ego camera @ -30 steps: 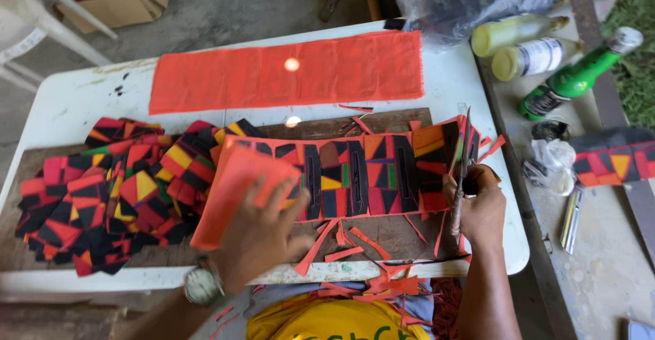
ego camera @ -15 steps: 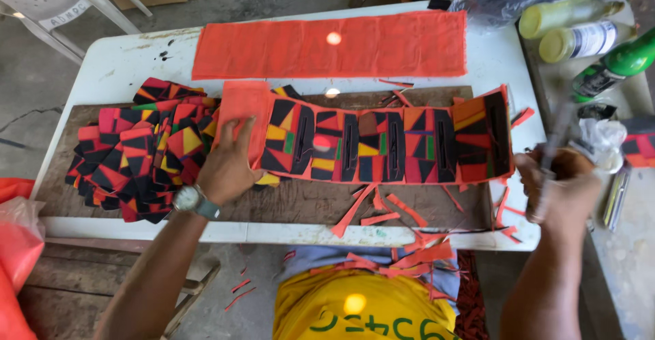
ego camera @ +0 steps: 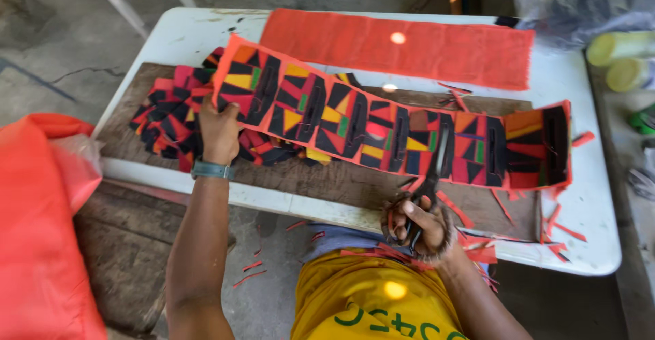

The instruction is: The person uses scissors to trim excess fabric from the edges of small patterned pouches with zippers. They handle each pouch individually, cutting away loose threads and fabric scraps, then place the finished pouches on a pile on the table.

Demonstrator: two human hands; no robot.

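A: Item one, the long piece?
B: Patchwork strip (ego camera: 382, 125), orange-edged, with black, red, yellow and green patches. It runs slantwise across the wooden board (ego camera: 341, 183) on the white worktop (ego camera: 587, 231), its left end lifted, its right end lying near the worktop's right side.

A: Hands?
B: Left hand (ego camera: 220, 130), wearing a wristwatch (ego camera: 211, 170), is closed on the strip's left end, fingers curled over the lower edge. Right hand (ego camera: 423, 227) is closed through the handles of black scissors (ego camera: 428, 186); the blades point up and reach the strip's lower edge right of its middle. How far the blades are parted I cannot tell.

A: Other stock on the worktop?
B: Pile of small patchwork pieces (ego camera: 167, 118), same colours, on the board's left end, partly under the lifted strip. Plain orange cloth (ego camera: 402, 46), long, lying flat behind the strip. Orange offcuts (ego camera: 508, 207), thin slivers, scattered on the board's right part and at the near edge.

A: Surroundings?
B: Orange bag (ego camera: 37, 231) at the left, beside the worktop. Two pale yellow-green capped containers (ego camera: 614, 60) at the far right. Grey bundle (ego camera: 587, 5) at the upper right, blurred.
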